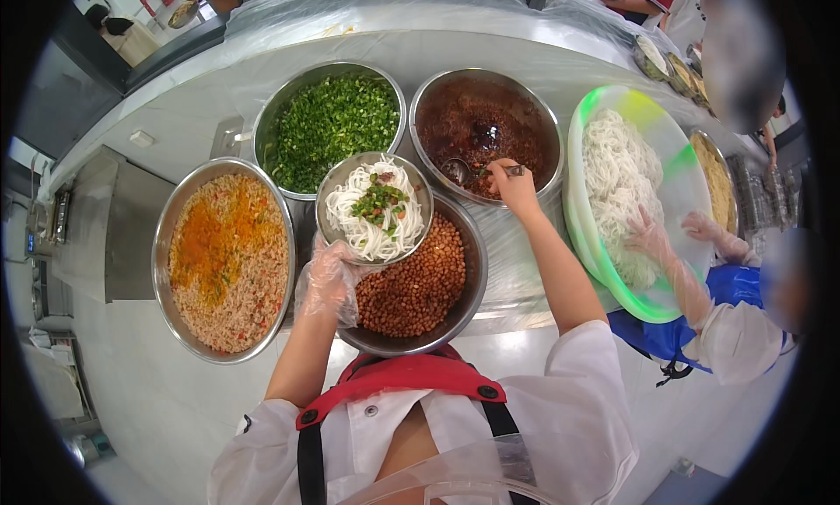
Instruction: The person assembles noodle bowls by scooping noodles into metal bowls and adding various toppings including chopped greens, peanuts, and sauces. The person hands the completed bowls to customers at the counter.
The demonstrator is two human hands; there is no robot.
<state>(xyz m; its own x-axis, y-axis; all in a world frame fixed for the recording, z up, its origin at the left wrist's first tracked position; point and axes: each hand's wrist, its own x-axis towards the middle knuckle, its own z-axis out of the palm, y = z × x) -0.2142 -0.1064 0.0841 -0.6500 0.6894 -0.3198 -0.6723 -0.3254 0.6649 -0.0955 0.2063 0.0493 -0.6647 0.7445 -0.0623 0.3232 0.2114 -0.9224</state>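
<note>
My left hand (327, 276), in a clear plastic glove, grips a small metal bowl (425, 206) by its near left side. White noodles (398, 229) fill it, topped with chopped green onion and small brown bits. My bare right hand (514, 190) is closed on the handle of a metal spoon (456, 171), whose head rests in dark red sauce (472, 111) inside a large metal bowl (549, 142). Beneath the small bowl, partly hidden by it, is a large bowl (478, 282) of brown peanuts (411, 295).
Large bowls of chopped green onion (332, 120) and minced pale food with orange seasoning (229, 251) stand left. A green-and-white tub (678, 181) of noodles is right, with a co-worker's gloved hands (652, 238) at it. Beyond that is another tray (716, 185).
</note>
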